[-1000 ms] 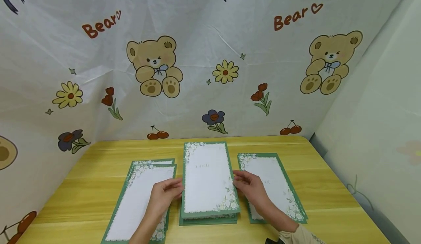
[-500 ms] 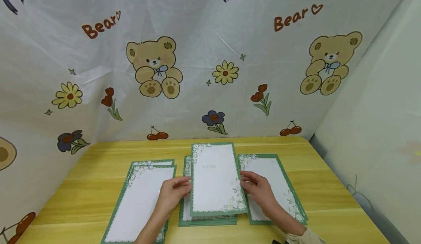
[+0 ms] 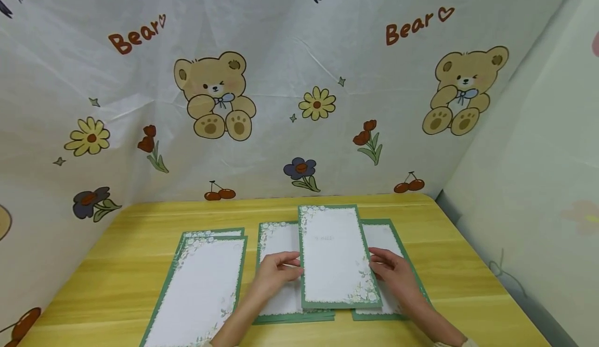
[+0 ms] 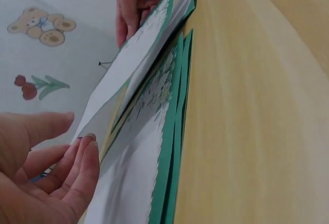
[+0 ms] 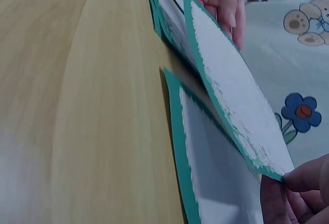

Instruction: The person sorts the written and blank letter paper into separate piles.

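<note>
A white sheet of paper with a green floral border and faint writing is raised above the table. My left hand holds its left edge loosely between thumb and fingertips. At the right edge my right hand pinches it, thumb on top and fingers beneath in the right wrist view. Beneath the raised sheet, and partly hidden by it, lie a middle stack of matching sheets and a right-hand sheet.
Another pile of bordered sheets lies at the left, its upper sheet slightly offset. The yellow wood-grain table meets a white cloth backdrop printed with bears and flowers. A thin cord hangs beyond the right table edge.
Both hands have carried the raised sheet from above the middle stack to the right, so it now overlaps the right-hand sheet. More of the middle stack shows. The view has shifted slightly.
</note>
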A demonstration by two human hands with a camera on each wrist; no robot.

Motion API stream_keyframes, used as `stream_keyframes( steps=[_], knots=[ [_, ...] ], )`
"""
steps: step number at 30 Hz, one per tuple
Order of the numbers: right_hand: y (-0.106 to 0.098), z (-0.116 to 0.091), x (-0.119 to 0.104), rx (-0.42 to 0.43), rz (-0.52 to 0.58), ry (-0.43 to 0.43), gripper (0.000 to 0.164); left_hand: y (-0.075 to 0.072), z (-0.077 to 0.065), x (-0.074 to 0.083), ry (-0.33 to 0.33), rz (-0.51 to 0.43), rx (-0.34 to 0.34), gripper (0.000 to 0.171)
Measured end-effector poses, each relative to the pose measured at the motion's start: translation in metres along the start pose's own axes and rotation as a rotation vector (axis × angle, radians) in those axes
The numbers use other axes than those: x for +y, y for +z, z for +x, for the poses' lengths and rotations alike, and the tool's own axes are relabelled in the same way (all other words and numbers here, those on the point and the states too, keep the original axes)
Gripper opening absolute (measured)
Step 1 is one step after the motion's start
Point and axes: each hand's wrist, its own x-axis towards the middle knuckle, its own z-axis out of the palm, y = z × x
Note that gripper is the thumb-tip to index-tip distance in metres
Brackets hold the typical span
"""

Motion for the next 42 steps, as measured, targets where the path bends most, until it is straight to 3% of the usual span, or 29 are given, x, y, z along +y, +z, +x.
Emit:
stream_keyframes(
  steps=[10,24,38,42],
  knots=[
    [-0.037,-0.004,0.006,-0.004,-0.102,-0.005,0.04,0.031,0.009,0.003,-0.075,0.017,-0.145,0.051],
    [-0.069,-0.006,0.016,-0.002,-0.15,-0.017,0.04,0.067,0.024,0.003,-0.081,0.005,-0.231,0.055],
    [-0.084,-0.003,0.027,0.04,-0.37,0.02,0.041,0.083,0.027,0.003,-0.096,0.055,-0.306,0.058],
    [-0.083,-0.003,0.027,0.042,-0.439,0.015,0.041,0.084,0.027,0.003,-0.068,0.081,-0.316,0.023]
  ],
)
